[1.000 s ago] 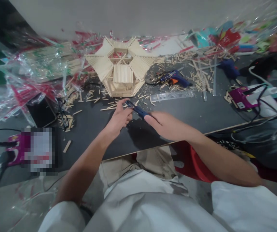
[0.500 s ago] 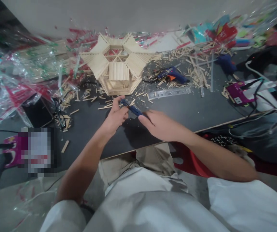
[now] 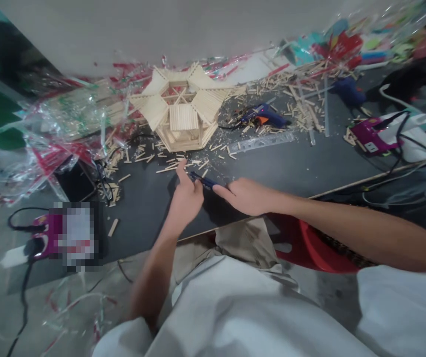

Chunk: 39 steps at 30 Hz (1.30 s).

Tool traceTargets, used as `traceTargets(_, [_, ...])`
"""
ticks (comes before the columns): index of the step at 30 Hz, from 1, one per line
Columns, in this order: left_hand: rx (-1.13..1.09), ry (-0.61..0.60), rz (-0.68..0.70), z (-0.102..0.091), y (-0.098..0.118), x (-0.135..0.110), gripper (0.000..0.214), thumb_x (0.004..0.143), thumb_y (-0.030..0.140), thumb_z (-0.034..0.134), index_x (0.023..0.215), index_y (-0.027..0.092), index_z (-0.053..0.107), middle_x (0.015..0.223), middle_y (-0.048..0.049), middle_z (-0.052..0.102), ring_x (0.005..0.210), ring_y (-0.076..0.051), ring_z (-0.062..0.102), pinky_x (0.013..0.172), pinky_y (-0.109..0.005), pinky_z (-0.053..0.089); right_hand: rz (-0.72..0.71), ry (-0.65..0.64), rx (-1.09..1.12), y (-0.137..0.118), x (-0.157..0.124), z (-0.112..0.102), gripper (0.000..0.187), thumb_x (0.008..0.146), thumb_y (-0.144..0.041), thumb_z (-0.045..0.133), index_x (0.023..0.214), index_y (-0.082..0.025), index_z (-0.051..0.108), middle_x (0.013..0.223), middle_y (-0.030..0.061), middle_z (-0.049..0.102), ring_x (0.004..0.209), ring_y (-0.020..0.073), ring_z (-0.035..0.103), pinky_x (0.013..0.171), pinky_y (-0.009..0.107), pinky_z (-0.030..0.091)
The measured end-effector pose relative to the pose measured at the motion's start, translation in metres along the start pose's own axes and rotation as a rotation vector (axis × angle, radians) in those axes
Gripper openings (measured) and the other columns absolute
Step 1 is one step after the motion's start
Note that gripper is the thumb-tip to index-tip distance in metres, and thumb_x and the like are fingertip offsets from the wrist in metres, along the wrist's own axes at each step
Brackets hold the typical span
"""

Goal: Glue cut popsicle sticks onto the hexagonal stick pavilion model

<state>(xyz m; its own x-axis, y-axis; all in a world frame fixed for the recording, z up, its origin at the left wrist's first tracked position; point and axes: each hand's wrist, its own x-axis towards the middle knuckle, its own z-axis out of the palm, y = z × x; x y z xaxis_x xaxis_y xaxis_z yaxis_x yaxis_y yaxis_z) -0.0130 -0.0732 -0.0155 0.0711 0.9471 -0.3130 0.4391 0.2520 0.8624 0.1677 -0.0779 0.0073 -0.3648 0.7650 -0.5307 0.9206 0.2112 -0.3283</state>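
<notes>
A dark blue, slim tool that looks like a utility knife (image 3: 205, 182) lies in the grip of my right hand (image 3: 248, 196), its far end pointing up and left. My left hand (image 3: 188, 203) is close by that end, index finger stretched forward and thumb raised. The other left fingers curl underneath, and whatever they hold is hidden. Both hands are over the near part of the dark table (image 3: 138, 198). Beyond them stands a model house built of wooden sticks (image 3: 184, 118), with loose sticks (image 3: 172, 168) scattered before it.
Right of the model are a blue glue gun (image 3: 268, 116) and a clear ruler (image 3: 261, 143). Stick offcuts and plastic wrap (image 3: 75, 109) cover the back. A phone (image 3: 75, 178) lies left; purple power strips (image 3: 374, 136) with cables sit at both sides.
My left hand has drawn back toward me and turned, its thumb now apart from the index finger. The knife has come slightly nearer with my right hand. The view has shifted a little.
</notes>
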Motion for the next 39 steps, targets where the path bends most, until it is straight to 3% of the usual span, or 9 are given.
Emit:
traceTargets(4, [0.434, 0.046, 0.084, 0.011, -0.001, -0.039, 0.071, 0.102, 0.023, 0.040, 0.167, 0.018, 0.012, 0.085, -0.0129, 0.072, 0.074, -0.032, 0.071, 0.076, -0.039, 0.054, -0.020, -0.089, -0.010, -0.003, -0.011, 0.008, 0.081, 0.112, -0.055, 0.012, 0.102, -0.010, 0.079, 0.094, 0.0197, 0.077, 0.088, 0.0279, 0.075, 0.076, 0.034, 0.047])
traceTargets(10, [0.597, 0.015, 0.065, 0.015, -0.006, -0.051, 0.074, 0.101, 0.021, 0.035, 0.170, 0.022, 0.007, 0.081, -0.0114, 0.072, 0.071, -0.032, 0.071, 0.074, -0.039, 0.054, 0.040, -0.107, -0.050, -0.015, -0.021, 0.011, 0.083, 0.111, -0.058, 0.013, 0.110, -0.008, 0.079, 0.100, 0.0248, 0.077, 0.098, 0.0352, 0.076, 0.077, 0.039, 0.050])
traceTargets(16, [0.612, 0.026, 0.078, 0.014, -0.012, -0.055, 0.077, 0.099, 0.019, 0.037, 0.169, 0.020, 0.004, 0.084, -0.0141, 0.074, 0.075, -0.034, 0.072, 0.075, -0.042, 0.055, 0.029, -0.057, -0.062, -0.018, -0.023, 0.018, 0.081, 0.111, -0.058, 0.016, 0.108, -0.008, 0.080, 0.101, 0.0255, 0.077, 0.098, 0.0352, 0.076, 0.080, 0.040, 0.052])
traceTargets(22, [0.507, 0.102, 0.041, 0.016, -0.013, -0.060, 0.071, 0.102, 0.025, 0.037, 0.168, 0.018, 0.012, 0.081, -0.0132, 0.072, 0.074, -0.033, 0.071, 0.075, -0.040, 0.054, 0.002, -0.027, -0.103, -0.010, -0.019, 0.026, 0.082, 0.109, -0.062, 0.018, 0.105, -0.009, 0.081, 0.098, 0.0248, 0.077, 0.094, 0.0364, 0.076, 0.077, 0.040, 0.052])
traceTargets(29, [0.502, 0.189, 0.048, 0.015, -0.016, -0.058, 0.069, 0.105, 0.029, 0.037, 0.166, 0.014, 0.009, 0.082, -0.0124, 0.072, 0.074, -0.032, 0.072, 0.072, -0.037, 0.051, 0.018, 0.092, -0.233, -0.001, -0.009, 0.011, 0.078, 0.108, -0.064, 0.022, 0.109, -0.011, 0.079, 0.098, 0.0232, 0.077, 0.093, 0.0383, 0.076, 0.075, 0.042, 0.052])
traceTargets(31, [0.505, 0.201, 0.014, 0.009, -0.017, -0.056, 0.065, 0.106, 0.029, 0.038, 0.164, 0.014, 0.014, 0.083, -0.0116, 0.073, 0.074, -0.031, 0.072, 0.070, -0.035, 0.050, 0.026, 0.103, -0.270, 0.004, -0.009, 0.006, 0.075, 0.107, -0.065, 0.026, 0.109, -0.011, 0.078, 0.098, 0.0223, 0.077, 0.094, 0.0381, 0.075, 0.076, 0.043, 0.052])
traceTargets(34, [0.516, 0.175, 0.005, -0.004, -0.017, -0.047, 0.045, 0.107, 0.028, 0.038, 0.151, 0.016, 0.038, 0.087, -0.0105, 0.075, 0.081, -0.029, 0.074, 0.074, -0.033, 0.050, 0.066, 0.149, -0.300, 0.016, -0.013, 0.004, 0.070, 0.107, -0.065, 0.031, 0.109, -0.011, 0.075, 0.106, 0.0210, 0.076, 0.095, 0.0372, 0.074, 0.073, 0.041, 0.050])
traceTargets(37, [0.631, 0.135, 0.143, -0.014, -0.018, -0.029, 0.025, 0.108, 0.025, 0.039, 0.124, 0.018, 0.058, 0.097, -0.0109, 0.076, 0.096, -0.027, 0.072, 0.082, -0.033, 0.050, 0.100, 0.280, -0.352, 0.031, -0.017, 0.011, 0.065, 0.106, -0.063, 0.036, 0.114, -0.009, 0.072, 0.112, 0.0217, 0.073, 0.101, 0.0374, 0.071, 0.071, 0.038, 0.047])
traceTargets(39, [0.786, 0.131, 0.300, -0.017, -0.017, -0.014, 0.024, 0.109, 0.024, 0.040, 0.113, 0.018, 0.063, 0.099, -0.0119, 0.075, 0.102, -0.028, 0.068, 0.087, -0.035, 0.050, 0.098, 0.382, -0.394, 0.041, -0.019, 0.019, 0.064, 0.105, -0.062, 0.040, 0.118, -0.006, 0.069, 0.113, 0.0230, 0.071, 0.103, 0.0373, 0.068, 0.073, 0.038, 0.046])
